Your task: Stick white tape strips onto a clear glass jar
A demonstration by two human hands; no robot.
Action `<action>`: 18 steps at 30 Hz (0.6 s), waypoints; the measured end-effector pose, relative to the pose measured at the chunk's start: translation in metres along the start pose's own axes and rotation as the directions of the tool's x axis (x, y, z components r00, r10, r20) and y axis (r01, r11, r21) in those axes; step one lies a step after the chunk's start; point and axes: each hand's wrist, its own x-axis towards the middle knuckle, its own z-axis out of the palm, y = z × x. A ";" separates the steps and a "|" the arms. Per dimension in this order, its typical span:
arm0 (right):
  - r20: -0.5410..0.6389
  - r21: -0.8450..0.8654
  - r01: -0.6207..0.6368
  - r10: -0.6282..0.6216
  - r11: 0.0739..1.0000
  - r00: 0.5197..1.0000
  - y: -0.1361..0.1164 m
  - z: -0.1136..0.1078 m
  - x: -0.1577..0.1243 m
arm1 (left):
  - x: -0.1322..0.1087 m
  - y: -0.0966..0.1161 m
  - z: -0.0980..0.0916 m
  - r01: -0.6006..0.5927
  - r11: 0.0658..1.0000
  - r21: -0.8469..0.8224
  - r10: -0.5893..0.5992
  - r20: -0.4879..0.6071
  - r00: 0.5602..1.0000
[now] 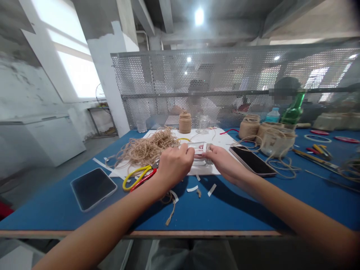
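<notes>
In the middle of the table a clear glass jar [198, 162] lies sideways between my two hands, held just over the white paper. My left hand [176, 165] is closed around its left end, knuckles up. At its right end my right hand [223, 162] grips the jar, with a white strip [204, 147] by the fingertips that looks like tape. Scissors [142, 176] with one yellow and one red handle lie beside my left wrist. Behind them is a loose heap of jute twine [154, 146]. Fingers on the jar's far side are hidden.
Phones lie at left [93, 188] and right [252, 160]. Twine-wrapped jars [185, 123], a glass jar [277, 142] and a green bottle [294, 108] stand farther back. White scraps [192, 189] lie in front. Behind a perforated metal screen [160, 82] are other people.
</notes>
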 end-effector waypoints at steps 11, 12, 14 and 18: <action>-0.021 -0.034 0.027 -0.028 0.999 0.999 0.000 0.002 0.000 | -0.001 0.001 -0.001 0.011 1.000 -0.015 -0.011 0.000 1.000; -0.018 -0.032 0.024 -0.025 0.999 1.000 0.000 0.002 0.000 | -0.001 0.001 -0.001 0.011 1.000 -0.020 -0.010 0.004 1.000; -0.020 -0.030 0.023 -0.024 0.999 1.000 -0.001 0.002 0.000 | -0.001 0.001 -0.001 0.010 1.000 -0.029 -0.009 0.013 1.000; -0.039 -0.041 0.034 -0.036 0.999 0.999 0.002 0.002 0.001 | -0.001 0.002 0.000 0.014 0.999 -0.046 -0.012 0.030 0.999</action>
